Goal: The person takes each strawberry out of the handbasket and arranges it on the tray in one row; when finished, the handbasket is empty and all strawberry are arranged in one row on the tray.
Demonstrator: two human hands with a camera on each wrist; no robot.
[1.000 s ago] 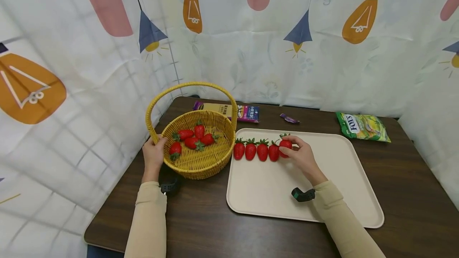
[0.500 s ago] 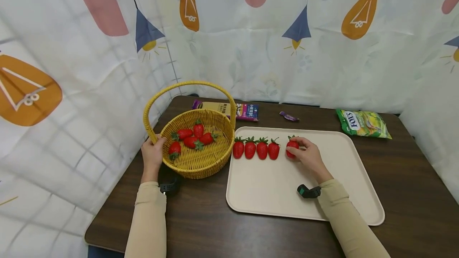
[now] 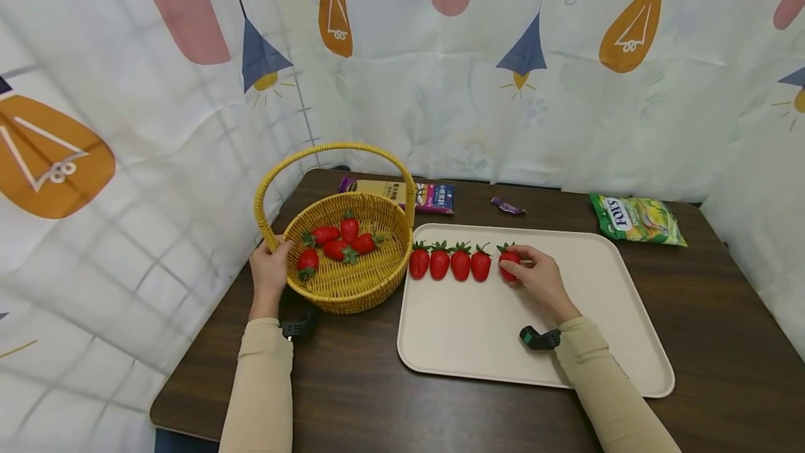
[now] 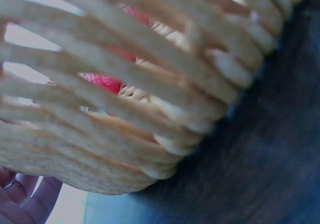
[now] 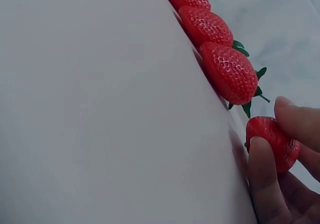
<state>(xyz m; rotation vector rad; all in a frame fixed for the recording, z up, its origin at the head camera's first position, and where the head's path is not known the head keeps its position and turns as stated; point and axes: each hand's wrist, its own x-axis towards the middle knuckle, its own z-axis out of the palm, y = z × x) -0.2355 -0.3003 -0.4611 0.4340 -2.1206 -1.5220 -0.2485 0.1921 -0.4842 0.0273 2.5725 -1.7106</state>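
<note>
On the cream tray (image 3: 465,341), the right hand (image 3: 542,281) pinches a red strawberry (image 3: 508,265) between thumb and fingers, a small gap to the right of a row of upright strawberries (image 3: 460,265). The right wrist view shows the pinched strawberry (image 5: 272,143) close to the tray surface; whether it touches is unclear. At the left, the left hand (image 3: 269,277) grips the rim and handle base of the yellow wicker basket (image 3: 352,305), which holds several strawberries (image 3: 335,250). In the left wrist view the woven side (image 4: 125,109) fills most of the picture, fingers (image 4: 30,199) at its edge.
Behind the basket and tray lie a purple and yellow packet (image 3: 434,198) and a small purple sweet (image 3: 506,206). A green candy bag (image 3: 638,220) is at the back right of the dark table (image 3: 352,397). Patterned curtains (image 3: 428,89) stand behind and to the left.
The right hand has moved slightly right with its strawberry, from against the row's last strawberry to a small gap away, then slightly back left. The left hand and basket have stayed in place.
</note>
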